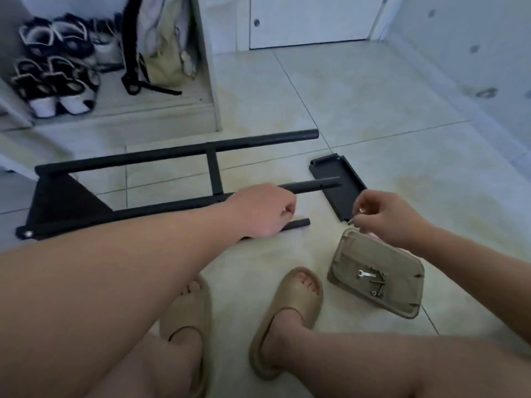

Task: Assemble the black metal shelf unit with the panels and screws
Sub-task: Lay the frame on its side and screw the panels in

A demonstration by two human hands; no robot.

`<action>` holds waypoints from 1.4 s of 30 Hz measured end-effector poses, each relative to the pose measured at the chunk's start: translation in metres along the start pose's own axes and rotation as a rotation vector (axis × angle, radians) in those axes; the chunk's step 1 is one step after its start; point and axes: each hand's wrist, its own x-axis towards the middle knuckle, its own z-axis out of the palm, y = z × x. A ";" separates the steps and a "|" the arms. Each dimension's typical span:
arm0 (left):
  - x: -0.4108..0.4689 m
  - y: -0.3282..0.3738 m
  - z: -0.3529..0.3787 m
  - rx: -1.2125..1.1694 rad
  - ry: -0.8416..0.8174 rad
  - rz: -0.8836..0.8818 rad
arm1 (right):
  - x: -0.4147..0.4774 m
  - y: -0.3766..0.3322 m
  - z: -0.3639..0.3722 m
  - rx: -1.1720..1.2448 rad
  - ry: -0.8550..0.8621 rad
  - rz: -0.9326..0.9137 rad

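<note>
A black metal frame [172,156] of tubes lies on the tiled floor, with a triangular black panel [66,202] fixed at its left end. My left hand [264,211] grips one of the frame's lower tubes near its right end. A loose black shelf panel [337,185] lies flat just right of the tube ends. My right hand [385,216] hovers over that panel's near corner and pinches a small silver screw [350,221]. More screws [378,285] and a small wrench [365,274] lie on a tan pouch [402,294].
My two feet in tan slides [290,305] stand on the floor below the frame. Shoes [54,81] and a beige bag [163,53] sit in an open cabinet at back left. White cabinet doors [313,21] close the back.
</note>
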 end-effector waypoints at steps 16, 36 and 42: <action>-0.038 -0.148 -0.017 -0.398 -0.071 -0.594 | -0.007 -0.144 0.120 0.279 0.009 0.053; -0.073 -0.057 0.022 -0.699 -0.324 -0.648 | -0.107 -0.099 0.131 0.435 0.020 0.211; -0.101 -0.016 0.050 -0.484 -0.328 -0.473 | -0.140 -0.083 0.131 0.357 0.006 0.192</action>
